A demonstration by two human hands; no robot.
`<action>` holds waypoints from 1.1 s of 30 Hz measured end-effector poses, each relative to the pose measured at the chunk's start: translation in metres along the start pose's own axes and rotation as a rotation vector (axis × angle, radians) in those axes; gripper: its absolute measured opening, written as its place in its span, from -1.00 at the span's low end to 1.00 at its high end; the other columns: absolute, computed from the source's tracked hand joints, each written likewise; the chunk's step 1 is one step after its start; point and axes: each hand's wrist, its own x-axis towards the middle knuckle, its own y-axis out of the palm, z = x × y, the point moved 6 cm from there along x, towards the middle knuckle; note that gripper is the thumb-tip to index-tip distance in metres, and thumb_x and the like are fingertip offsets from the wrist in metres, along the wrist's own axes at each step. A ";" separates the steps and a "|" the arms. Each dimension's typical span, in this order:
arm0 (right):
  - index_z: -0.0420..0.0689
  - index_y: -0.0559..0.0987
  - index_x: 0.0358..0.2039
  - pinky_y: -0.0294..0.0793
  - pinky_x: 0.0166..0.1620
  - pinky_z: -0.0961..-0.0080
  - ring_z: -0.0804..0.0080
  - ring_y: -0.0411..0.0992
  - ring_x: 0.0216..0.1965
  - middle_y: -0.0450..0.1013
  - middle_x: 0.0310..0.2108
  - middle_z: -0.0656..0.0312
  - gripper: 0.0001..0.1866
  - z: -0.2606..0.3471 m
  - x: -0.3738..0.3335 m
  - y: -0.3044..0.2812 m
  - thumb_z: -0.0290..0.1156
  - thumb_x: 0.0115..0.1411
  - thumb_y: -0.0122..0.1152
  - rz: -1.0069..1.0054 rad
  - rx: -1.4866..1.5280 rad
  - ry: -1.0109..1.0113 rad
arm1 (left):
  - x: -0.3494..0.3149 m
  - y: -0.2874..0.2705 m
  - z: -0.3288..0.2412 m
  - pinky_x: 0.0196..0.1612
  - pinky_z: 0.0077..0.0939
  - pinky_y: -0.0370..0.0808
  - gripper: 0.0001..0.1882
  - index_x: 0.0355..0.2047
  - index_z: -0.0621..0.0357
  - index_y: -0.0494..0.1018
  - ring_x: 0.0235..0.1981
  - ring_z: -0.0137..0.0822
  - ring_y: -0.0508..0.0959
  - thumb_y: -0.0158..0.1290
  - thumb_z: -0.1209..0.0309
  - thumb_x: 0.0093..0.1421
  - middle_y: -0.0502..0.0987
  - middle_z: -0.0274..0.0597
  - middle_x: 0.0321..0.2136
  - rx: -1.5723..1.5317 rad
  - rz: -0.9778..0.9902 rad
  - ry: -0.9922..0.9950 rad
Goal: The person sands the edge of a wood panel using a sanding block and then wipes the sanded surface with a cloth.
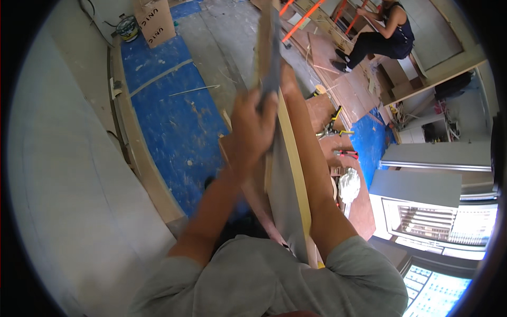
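Note:
A long narrow board with a pale wooden edge [291, 140] and a grey face [287, 201] runs away from my chest. My left hand [251, 124] is closed around a long dark grey flat piece [271, 58], smeared by motion, whose kind I cannot make out. It rises from my thumb toward the top of the view. Stretched along the board's right side, my right arm ends in my right hand [287, 76] near the far part of the board. The dark piece and the board hide most of that hand's fingers.
Blue sheeting [174, 121] covers floor at the left, beside a large white panel [68, 185]. On a brown board at the right lie yellow-and-black clamps [331, 126], a red-handled tool [346, 154] and crumpled clear plastic [349, 186]. Another person [388, 34] sits near orange ladder legs [303, 21].

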 end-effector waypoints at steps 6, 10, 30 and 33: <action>-0.24 0.46 0.28 0.43 0.17 0.44 0.37 0.48 0.05 0.52 0.08 0.13 -0.52 -0.004 0.021 0.017 -0.24 0.48 -0.02 0.220 0.106 -0.159 | 0.079 -0.007 0.059 -0.27 -0.34 0.42 -0.71 -0.30 0.30 0.53 -0.37 -0.36 0.49 0.17 0.26 0.36 0.54 -0.12 -0.45 -0.065 -0.011 -0.111; -0.21 0.51 0.22 0.50 -0.12 0.56 0.57 0.50 -0.15 0.53 -0.16 0.31 -0.56 -0.007 0.004 0.016 -0.25 0.45 0.05 0.167 0.044 -0.213 | -0.040 -0.054 -0.012 -0.20 -0.30 0.45 -0.73 -0.14 0.28 0.56 -0.32 -0.21 0.54 0.17 0.28 0.35 0.53 -0.06 -0.34 -0.025 0.130 -0.045; -0.40 0.38 0.34 0.47 0.19 0.44 0.30 0.50 0.15 0.51 0.21 -0.02 -0.38 0.087 -0.080 0.033 -0.42 0.33 0.27 0.234 -0.849 -0.256 | -0.041 -0.096 0.154 -0.31 -0.46 0.44 -0.65 -0.16 0.30 0.59 -0.43 -0.45 0.50 0.22 0.19 0.35 0.57 -0.31 -0.45 -0.317 -0.273 -0.537; -0.39 0.44 0.28 0.56 0.05 0.45 0.31 0.58 -0.04 0.58 0.08 -0.04 -0.39 0.087 -0.088 0.038 -0.42 0.26 0.33 0.163 -1.056 -0.374 | -0.073 -0.091 0.152 -0.32 -0.43 0.46 -0.66 -0.15 0.26 0.60 -0.47 -0.42 0.51 0.25 0.18 0.32 0.58 -0.30 -0.48 -0.424 -0.142 -0.664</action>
